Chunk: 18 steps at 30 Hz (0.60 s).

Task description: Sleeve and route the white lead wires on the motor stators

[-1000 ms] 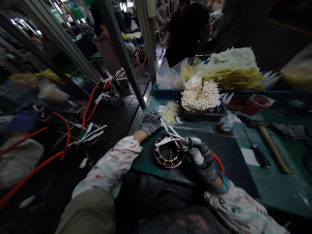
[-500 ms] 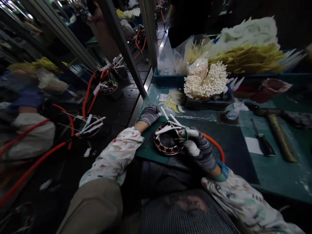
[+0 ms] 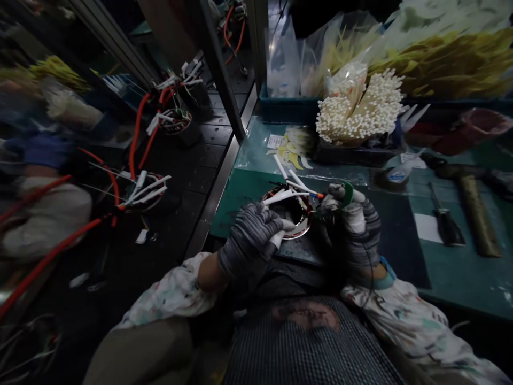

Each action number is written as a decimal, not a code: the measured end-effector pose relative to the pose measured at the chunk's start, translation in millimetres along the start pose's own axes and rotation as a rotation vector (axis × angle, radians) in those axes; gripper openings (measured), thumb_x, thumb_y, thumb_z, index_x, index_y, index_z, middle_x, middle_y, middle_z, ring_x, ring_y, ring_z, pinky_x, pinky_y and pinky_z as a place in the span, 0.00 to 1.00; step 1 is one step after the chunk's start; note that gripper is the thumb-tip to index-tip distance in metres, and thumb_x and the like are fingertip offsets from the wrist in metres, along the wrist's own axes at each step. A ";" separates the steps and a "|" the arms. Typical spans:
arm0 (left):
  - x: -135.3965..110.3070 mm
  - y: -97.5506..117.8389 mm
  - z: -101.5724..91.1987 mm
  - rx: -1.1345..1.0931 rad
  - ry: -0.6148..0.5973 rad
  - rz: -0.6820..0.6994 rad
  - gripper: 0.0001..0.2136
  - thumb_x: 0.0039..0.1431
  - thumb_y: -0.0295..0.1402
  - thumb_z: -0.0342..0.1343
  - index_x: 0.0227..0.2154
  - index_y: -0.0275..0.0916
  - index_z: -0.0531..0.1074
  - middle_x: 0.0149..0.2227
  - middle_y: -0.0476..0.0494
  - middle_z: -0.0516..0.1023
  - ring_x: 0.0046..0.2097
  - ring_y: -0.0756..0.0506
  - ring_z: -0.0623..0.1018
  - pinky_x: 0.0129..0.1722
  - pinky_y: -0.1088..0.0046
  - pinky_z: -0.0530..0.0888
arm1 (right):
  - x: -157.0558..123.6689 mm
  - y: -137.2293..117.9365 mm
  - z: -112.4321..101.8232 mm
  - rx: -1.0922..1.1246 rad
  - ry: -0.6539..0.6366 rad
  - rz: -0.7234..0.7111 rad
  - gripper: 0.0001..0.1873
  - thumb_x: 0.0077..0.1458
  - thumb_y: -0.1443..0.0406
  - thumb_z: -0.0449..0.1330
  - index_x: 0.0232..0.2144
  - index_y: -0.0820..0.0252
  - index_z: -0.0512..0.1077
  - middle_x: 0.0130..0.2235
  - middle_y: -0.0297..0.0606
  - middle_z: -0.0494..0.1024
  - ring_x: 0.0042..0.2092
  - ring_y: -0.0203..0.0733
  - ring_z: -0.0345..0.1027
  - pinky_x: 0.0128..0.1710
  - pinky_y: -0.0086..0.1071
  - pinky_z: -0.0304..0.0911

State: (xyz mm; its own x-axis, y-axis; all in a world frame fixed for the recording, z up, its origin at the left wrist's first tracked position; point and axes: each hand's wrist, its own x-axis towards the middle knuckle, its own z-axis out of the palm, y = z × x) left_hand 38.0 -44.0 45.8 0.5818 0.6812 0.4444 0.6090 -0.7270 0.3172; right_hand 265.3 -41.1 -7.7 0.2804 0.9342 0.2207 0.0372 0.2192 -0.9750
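Two gloved hands work over one wound stator ring that sits tilted at the near edge of the green desk, close to the person's lap. The left hand closes its grip on the ring's near rim, fingers curled over it. The right hand pinches a small green-tipped piece beside the ring's right side, its grip narrow and closed on that piece. Several white sleeved leads, at least four, fan up from the ring. Farther back stand one bundle of white sticks and one heap of yellow strips. To the right lie one hammer and one dark tool. On the dark surface at left sit two more rings with orange cables.
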 end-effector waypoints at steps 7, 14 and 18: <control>4.4 -10.5 -2.3 0.167 -0.126 -0.004 0.09 0.65 0.28 0.57 0.39 0.46 0.83 0.42 0.48 0.85 0.46 0.39 0.77 0.51 0.56 0.69 | -1.3 0.2 -0.9 0.049 0.017 -0.011 0.22 0.66 0.42 0.62 0.49 0.47 0.81 0.48 0.38 0.87 0.44 0.49 0.83 0.49 0.50 0.80; -8.2 -13.7 1.4 0.022 -0.036 0.001 0.10 0.68 0.28 0.57 0.45 0.47 0.82 0.52 0.47 0.86 0.54 0.39 0.79 0.56 0.54 0.66 | -4.1 -4.4 -1.1 0.076 -0.039 -0.046 0.18 0.65 0.46 0.66 0.48 0.48 0.83 0.46 0.35 0.88 0.44 0.48 0.84 0.47 0.46 0.81; 5.5 -9.3 -6.4 -0.144 0.092 -0.057 0.09 0.67 0.28 0.55 0.41 0.42 0.82 0.47 0.43 0.86 0.49 0.40 0.82 0.52 0.55 0.72 | -5.4 -8.4 -4.8 -0.028 -0.102 -0.170 0.13 0.65 0.52 0.68 0.48 0.46 0.84 0.46 0.33 0.88 0.45 0.48 0.84 0.48 0.43 0.81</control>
State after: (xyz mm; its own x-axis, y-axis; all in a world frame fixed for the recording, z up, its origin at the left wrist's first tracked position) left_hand 32.1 -34.1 50.7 0.4929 0.7156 0.4949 0.5520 -0.6969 0.4579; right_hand 268.1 -49.3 -0.8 0.1695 0.9084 0.3821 0.1029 0.3693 -0.9236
